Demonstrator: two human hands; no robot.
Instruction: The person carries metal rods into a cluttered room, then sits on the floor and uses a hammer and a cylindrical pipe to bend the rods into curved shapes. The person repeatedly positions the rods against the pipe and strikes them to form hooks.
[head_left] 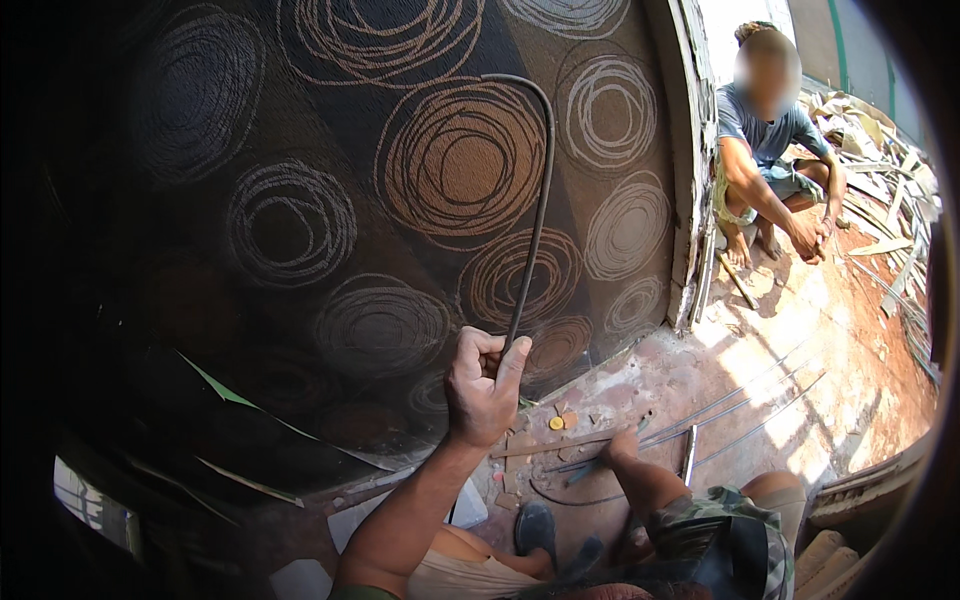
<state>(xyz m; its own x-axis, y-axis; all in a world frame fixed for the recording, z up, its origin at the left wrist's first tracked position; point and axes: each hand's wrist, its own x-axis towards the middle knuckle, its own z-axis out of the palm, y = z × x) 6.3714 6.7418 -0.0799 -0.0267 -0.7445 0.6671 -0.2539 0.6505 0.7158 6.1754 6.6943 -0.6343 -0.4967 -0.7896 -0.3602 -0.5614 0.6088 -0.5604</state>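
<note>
My left hand (482,388) is raised and closed around the lower end of a dark, thin rod (541,200). The rod stands upright from the fist and bends over to the left at its top, like a hook. Low over the floor, my right hand (622,446) has its fingers curled beside several thin rods (700,412) and a flat brown strip (560,444). Whatever it grips is hidden by the hand. A small teal piece shows next to it. Another dark curved rod (570,500) lies below the right hand.
A dark panel with scribbled circles (470,165) fills the left and centre. Another person (765,150) squats at the upper right, beyond a worn post (690,170). Scrap strips (895,190) are heaped behind them. A yellow cap (557,424) and my dark shoe (535,528) are on the floor.
</note>
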